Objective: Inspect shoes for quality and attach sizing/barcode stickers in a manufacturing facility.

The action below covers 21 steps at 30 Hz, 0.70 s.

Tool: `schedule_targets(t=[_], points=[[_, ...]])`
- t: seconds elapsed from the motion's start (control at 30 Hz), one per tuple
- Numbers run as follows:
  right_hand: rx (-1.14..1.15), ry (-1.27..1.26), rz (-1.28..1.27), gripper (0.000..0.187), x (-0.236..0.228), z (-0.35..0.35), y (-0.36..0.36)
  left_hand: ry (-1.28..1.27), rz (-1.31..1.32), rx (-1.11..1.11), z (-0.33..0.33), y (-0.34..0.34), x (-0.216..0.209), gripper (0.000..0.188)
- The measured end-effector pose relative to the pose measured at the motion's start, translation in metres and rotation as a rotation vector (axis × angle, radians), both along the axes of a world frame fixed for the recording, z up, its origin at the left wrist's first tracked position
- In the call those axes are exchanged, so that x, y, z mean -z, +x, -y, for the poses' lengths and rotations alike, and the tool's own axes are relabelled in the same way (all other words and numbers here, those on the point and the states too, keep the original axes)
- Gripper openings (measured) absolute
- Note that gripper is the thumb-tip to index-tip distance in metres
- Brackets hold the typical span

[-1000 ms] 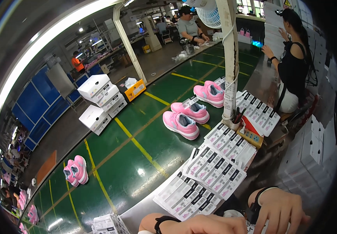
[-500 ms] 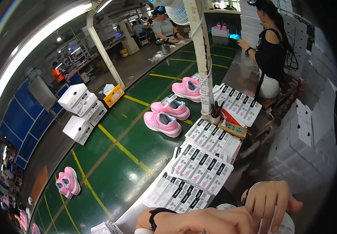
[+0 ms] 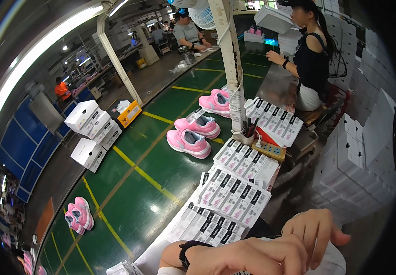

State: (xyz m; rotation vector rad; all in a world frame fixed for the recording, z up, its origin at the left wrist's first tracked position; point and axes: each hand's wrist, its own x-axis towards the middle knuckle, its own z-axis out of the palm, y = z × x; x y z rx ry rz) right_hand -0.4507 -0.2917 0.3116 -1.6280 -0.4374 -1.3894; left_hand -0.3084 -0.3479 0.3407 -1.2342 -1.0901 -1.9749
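The hands came up higher. The right hand (image 3: 315,236) and left hand (image 3: 248,259) lay open on a white thing (image 3: 333,263), gripping nothing.

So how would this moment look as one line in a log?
left hand: open, over white object | right hand: open, fingers spread on it | beside: label sheets | on green belt: pink shoes

belt (image 3: 129,183): glossy green | shoes (image 3: 188,142): pink cloth | boxes (image 3: 88,153): matt white card
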Motion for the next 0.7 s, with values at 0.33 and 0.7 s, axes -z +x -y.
schedule_targets(t=[0.33,0.7], points=[[-0.021,-0.047,-0.018,0.061,0.009,0.010,0.005,0.078,-0.166,-0.043,0.004,-0.014,-0.007,0.056],[-0.119,-0.022,-0.063,0.067,0.011,0.024,0.006,0.368,0.368,0.007,0.033,0.030,0.044,0.069]])
